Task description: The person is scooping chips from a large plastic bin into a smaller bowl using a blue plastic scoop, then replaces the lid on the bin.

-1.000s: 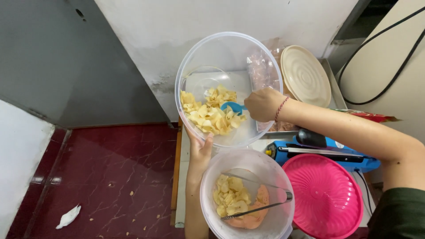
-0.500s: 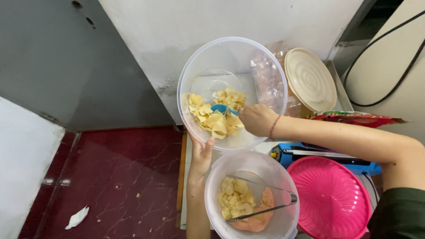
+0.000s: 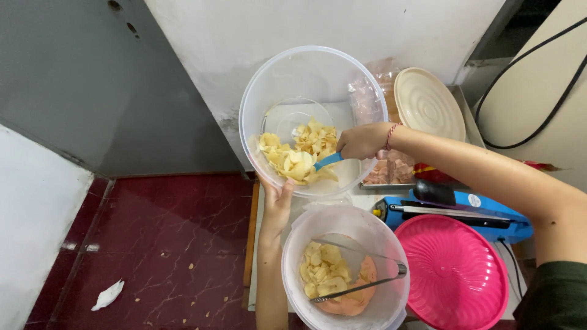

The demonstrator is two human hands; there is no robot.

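Observation:
My left hand (image 3: 276,206) grips the near rim of a large clear plastic bowl (image 3: 309,73), holding it tilted up. Yellow chips (image 3: 298,154) lie heaped in its lower part. My right hand (image 3: 362,140) reaches into the bowl and holds a blue-handled scoop (image 3: 326,161) pushed among the chips. Below stands a clear round container (image 3: 361,229) with more chips (image 3: 324,278) in it and metal tongs (image 3: 361,287) resting across its inside.
A pink lid (image 3: 455,272) lies at the right, next to a blue bag sealer (image 3: 452,211). A cream plate (image 3: 428,104) and a tray of pinkish pieces (image 3: 391,172) sit behind. Dark red floor (image 3: 153,244) with a paper scrap (image 3: 108,294) at left.
My right hand with the scoop has moved down and left through the chips, gathering them toward the bowl's lower edge. The left hand keeps hold of the rim.

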